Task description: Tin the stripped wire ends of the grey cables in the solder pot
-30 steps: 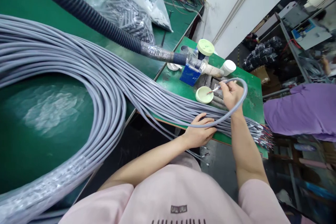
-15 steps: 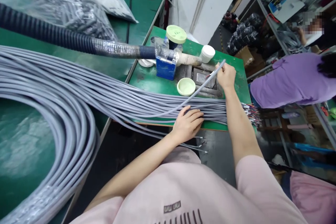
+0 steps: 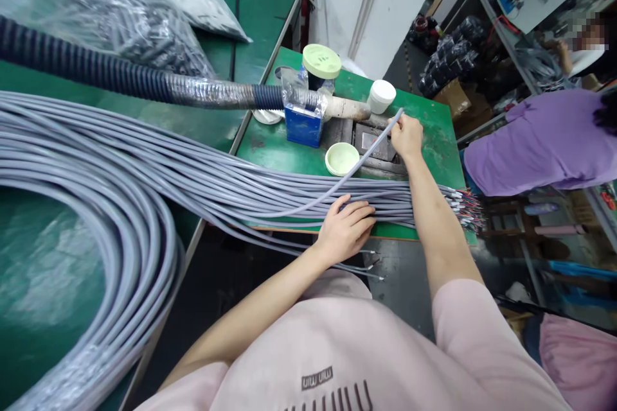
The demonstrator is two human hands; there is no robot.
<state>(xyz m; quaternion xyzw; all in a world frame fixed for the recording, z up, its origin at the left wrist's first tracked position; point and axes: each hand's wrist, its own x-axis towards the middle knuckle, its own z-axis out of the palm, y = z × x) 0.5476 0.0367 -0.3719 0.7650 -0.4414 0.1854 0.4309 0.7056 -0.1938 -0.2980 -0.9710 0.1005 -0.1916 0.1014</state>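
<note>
A long bundle of grey cables [image 3: 270, 189] runs across the green table, its stripped wire ends [image 3: 466, 209] at the right. My left hand [image 3: 346, 230] lies on the near side of the bundle with its fingers spread. One raised grey cable [image 3: 369, 153] slants up from the bundle to my right hand [image 3: 406, 136], whose fingers are closed round its end. That end is beside a small metal plate [image 3: 376, 144] set in a dark frame, and the wires at its tip are mostly hidden.
A ribbed hose [image 3: 130, 77] ends at a nozzle beside a blue box [image 3: 303, 125]. Around them are a pale green dish [image 3: 342, 159], a white jar [image 3: 382, 96] and a green-lidded container [image 3: 321, 61]. A person in purple [image 3: 544, 141] is at the right.
My right hand has moved slightly left, bringing the end of the raised cable with it over the metal plate. My left hand has stayed almost still.
</note>
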